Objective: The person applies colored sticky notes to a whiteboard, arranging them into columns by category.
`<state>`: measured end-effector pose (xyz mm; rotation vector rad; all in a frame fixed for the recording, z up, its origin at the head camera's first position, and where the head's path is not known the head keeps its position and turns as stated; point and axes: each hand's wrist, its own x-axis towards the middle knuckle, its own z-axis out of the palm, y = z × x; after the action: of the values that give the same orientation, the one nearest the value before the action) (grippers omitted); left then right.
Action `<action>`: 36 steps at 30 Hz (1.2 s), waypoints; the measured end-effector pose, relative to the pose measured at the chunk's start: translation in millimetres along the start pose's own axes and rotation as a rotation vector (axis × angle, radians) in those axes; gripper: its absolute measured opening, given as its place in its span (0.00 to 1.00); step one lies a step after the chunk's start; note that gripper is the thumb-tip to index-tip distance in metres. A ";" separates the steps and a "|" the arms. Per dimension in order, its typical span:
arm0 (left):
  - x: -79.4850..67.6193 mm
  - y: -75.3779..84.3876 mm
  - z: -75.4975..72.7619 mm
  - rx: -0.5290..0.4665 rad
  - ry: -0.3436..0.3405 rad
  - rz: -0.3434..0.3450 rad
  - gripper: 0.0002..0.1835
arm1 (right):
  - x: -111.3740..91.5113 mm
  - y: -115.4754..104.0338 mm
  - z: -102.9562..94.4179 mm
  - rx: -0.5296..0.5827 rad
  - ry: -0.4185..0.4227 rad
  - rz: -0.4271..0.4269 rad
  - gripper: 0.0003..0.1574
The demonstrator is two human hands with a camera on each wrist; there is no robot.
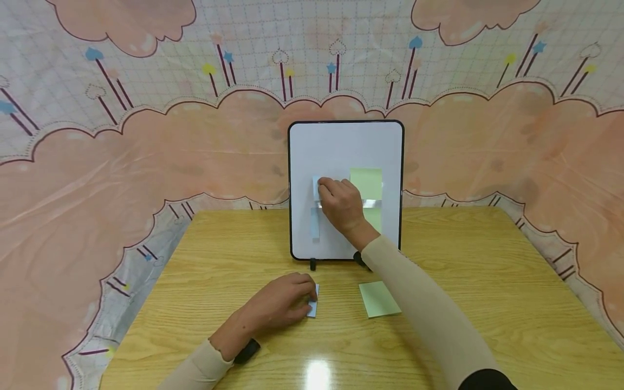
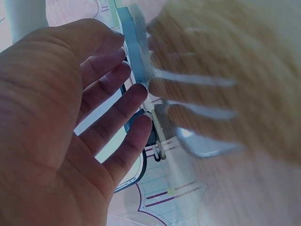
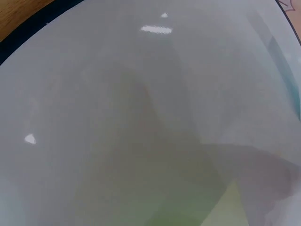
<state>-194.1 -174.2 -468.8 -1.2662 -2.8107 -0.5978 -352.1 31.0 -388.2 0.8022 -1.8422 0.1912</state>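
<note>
At the tabletop my left hand [image 1: 284,299] rests beside and partly over a small light-blue sticky note pad [image 1: 313,309]. The left wrist view shows the hand's loosely bent fingers [image 2: 123,113] and thumb along the near side of the blue pad [image 2: 132,44]. My right hand [image 1: 343,207] is raised against the upright whiteboard [image 1: 336,146], fingers curled, fingertips pinching at the upper part of a narrow blue sticky note [image 1: 316,189]. Below that, a second blue note [image 1: 314,225] is on the board. The right wrist view shows mostly blank board surface.
Two green sticky notes, an upper [image 1: 366,184] and a lower one [image 1: 372,218], are on the board's right half. A green square pad [image 1: 379,299] lies on the wooden table [image 1: 234,238] beside my right sleeve. Small black feet [image 1: 313,264] support the board before a patterned cloth backdrop.
</note>
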 end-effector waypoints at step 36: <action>-1.8 4.6 1.5 0.009 0.005 0.006 0.06 | -7.8 -4.2 2.4 0.003 -0.033 0.047 0.09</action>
<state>-189.4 -172.3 -468.9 -1.2686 -2.8016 -0.5859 -349.8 30.0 -397.0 0.7689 -1.8928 0.2117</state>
